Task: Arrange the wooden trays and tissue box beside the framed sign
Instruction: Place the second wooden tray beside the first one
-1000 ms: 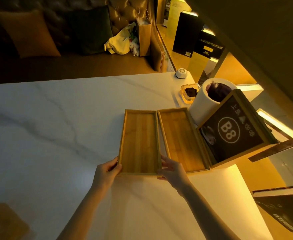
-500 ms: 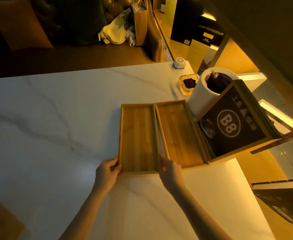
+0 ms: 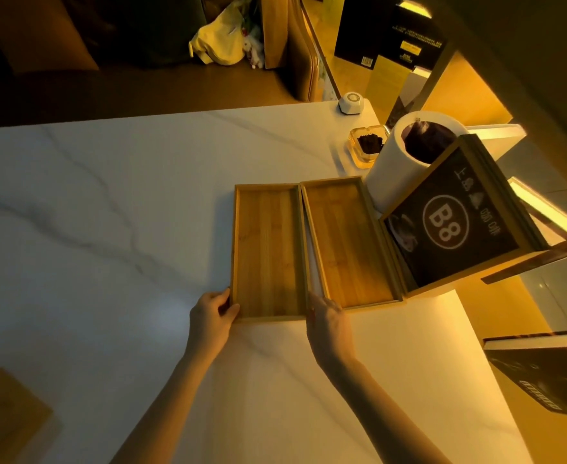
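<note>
- Head view: left wooden tray (image 3: 267, 251) flat on the white marble table (image 3: 108, 212), in the middle of the frame, near end held at both corners.
- Left hand (image 3: 212, 318) curled round the near left corner, thumb on the rim, fingers tucked at the tray's side.
- Right hand (image 3: 329, 324) pinching the near right corner, fingertips slipped into the thin gap between the two trays.
- Right wooden tray (image 3: 347, 244) just beside the first, not held, its far side touching the framed sign (image 3: 456, 221).
- Framed sign tilted, marked "B8", to the right of the middle.
- White round tissue box (image 3: 392, 165) behind the sign, lower part hidden by it.
- Small dish (image 3: 367, 144) with something dark in it, too dim to tell what.
- Brown thing at the lower left cut off by the frame edge; fingertips of both hands partly hidden by the tray.
- Both trays long and thin, long sides running from near the hands toward the top of the frame, the right one leaning a bit to the left at the top.
</note>
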Demonstrator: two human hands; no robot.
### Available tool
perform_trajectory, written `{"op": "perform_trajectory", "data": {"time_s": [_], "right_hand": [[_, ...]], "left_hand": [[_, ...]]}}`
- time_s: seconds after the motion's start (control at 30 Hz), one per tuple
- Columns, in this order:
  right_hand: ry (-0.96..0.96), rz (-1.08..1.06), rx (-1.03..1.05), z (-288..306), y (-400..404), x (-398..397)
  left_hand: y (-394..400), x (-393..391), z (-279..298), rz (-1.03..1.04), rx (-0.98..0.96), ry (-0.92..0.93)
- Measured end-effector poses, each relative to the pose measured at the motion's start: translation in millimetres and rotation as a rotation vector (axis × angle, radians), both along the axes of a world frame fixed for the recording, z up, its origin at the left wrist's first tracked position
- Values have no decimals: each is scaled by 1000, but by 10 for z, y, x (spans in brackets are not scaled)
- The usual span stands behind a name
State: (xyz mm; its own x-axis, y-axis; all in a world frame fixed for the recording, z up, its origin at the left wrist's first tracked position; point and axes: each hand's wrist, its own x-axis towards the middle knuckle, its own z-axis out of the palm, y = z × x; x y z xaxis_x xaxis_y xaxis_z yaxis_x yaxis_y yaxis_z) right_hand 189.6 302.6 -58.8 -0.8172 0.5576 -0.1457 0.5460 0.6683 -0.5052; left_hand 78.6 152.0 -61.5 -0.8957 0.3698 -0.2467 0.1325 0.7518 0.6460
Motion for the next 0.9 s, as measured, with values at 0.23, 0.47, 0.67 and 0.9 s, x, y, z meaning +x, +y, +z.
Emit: {"op": "perform_trajectory", "data": {"time_s": [0.23,0.47,0.67,0.9], "right_hand": [[-127,186,354,-205,-184,416],[-253,204,367,-298,-110,514],[-247,186,384,-312,-44,557],[-249,158,346,-263,-12,581]], "left_hand": [[-55,192,2,40,75,28],[-10,256,-17,53,105,1],[55,315,-18,74,127,-21],[93,358,-33,74,128,-15]]}}
